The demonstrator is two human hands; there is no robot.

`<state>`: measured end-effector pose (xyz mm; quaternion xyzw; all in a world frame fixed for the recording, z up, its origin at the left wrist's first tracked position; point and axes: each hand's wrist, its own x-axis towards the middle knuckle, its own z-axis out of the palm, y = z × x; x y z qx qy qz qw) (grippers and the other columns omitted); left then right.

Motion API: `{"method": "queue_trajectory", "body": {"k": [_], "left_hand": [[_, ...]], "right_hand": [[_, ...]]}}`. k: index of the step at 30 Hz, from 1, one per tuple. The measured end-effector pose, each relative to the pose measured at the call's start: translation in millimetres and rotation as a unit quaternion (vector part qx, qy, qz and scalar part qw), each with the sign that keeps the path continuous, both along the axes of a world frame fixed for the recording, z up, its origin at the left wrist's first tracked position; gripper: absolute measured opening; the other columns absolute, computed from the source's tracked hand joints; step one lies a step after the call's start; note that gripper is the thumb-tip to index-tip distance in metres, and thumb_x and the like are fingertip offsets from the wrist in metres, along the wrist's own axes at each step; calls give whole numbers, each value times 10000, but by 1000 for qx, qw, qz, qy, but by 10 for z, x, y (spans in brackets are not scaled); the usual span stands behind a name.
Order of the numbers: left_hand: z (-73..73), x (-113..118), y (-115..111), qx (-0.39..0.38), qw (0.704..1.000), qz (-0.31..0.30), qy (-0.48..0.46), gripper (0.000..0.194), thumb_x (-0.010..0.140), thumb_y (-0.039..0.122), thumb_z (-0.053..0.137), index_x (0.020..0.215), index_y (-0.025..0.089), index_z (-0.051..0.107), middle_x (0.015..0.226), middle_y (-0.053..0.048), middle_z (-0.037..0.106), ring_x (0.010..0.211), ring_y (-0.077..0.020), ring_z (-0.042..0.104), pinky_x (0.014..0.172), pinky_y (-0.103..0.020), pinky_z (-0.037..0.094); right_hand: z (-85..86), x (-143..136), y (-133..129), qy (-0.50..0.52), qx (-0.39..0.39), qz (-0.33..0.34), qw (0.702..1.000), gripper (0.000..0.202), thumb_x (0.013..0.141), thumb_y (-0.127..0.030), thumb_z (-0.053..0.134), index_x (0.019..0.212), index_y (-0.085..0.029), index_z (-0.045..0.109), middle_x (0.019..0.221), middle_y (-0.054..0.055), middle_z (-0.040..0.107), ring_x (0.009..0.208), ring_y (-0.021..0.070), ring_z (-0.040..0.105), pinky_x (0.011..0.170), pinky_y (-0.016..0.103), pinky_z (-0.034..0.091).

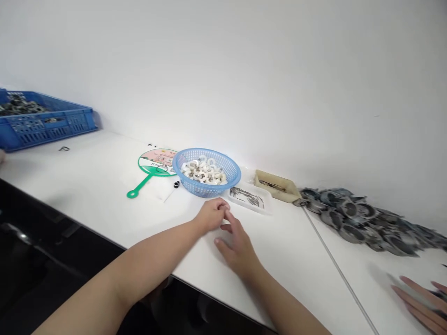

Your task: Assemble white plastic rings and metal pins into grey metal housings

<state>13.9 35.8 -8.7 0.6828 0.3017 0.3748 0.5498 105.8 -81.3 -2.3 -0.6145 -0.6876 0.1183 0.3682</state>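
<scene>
My left hand (211,215) is over the white table, just in front of the blue round basket (206,190). Its fingers are curled together, and whatever they may hold is too small or hidden to make out. Close against it is my right hand (239,245), with the thumb apart from the fingers and the fingertips meeting the left hand's fingertips. Nothing shows in the right hand. White plastic rings (202,175) with small metal bits fill the basket. Right beside it lies a shallow white tray (267,204) holding thin dark pins (249,197).
A beige bin (291,193) and a heap of grey metal castings (349,214) lie to the right, near a co-worker's hand (422,300). Leftward are a green-handled fan (141,185), small black rings (176,184) and a blue crate (52,132) of parts.
</scene>
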Motion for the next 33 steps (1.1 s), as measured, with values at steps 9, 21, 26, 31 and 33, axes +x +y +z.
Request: {"method": "queue_trajectory", "body": {"k": [9, 21, 26, 31, 33], "left_hand": [[30, -9, 11, 94, 990, 20, 99, 275, 764, 379, 499, 872, 159, 624, 674, 6, 589, 609, -102, 510, 582, -215, 417], [166, -27, -251, 317, 900, 20, 299, 310, 777, 377, 477, 963, 164, 603, 930, -105, 637, 923, -264, 537, 824, -392, 419], [207, -65, -428, 370, 854, 29, 364, 315, 814, 360, 419, 962, 142, 591, 985, -142, 598, 976, -274, 499, 854, -408, 402], [226, -102, -486, 387, 831, 46, 398, 324, 831, 340, 392, 988, 134, 586, 1000, -141, 589, 977, -272, 496, 829, -401, 413], [221, -112, -494, 392, 824, 48, 405, 302, 826, 304, 397, 984, 128, 584, 1005, -142, 587, 972, -274, 499, 819, -403, 414]], "right_hand": [[178, 682, 114, 150, -45, -290, 944, 521, 629, -475, 584, 1086, -227, 575, 893, 35, 661, 751, 196, 611, 753, 342, 476], [191, 627, 34, 112, -37, -303, 946, 376, 679, -402, 533, 987, -204, 621, 810, 10, 667, 737, 169, 604, 749, 292, 463], [158, 619, -35, 107, -14, -310, 944, 310, 686, -390, 525, 918, -216, 633, 807, 11, 669, 776, 180, 608, 772, 303, 455], [160, 655, -40, 120, -12, -307, 944, 317, 676, -387, 532, 914, -206, 637, 848, 26, 675, 792, 188, 612, 764, 307, 457], [161, 674, -36, 126, -13, -307, 943, 333, 682, -388, 524, 934, -200, 632, 873, 32, 674, 804, 189, 612, 763, 305, 457]]}}
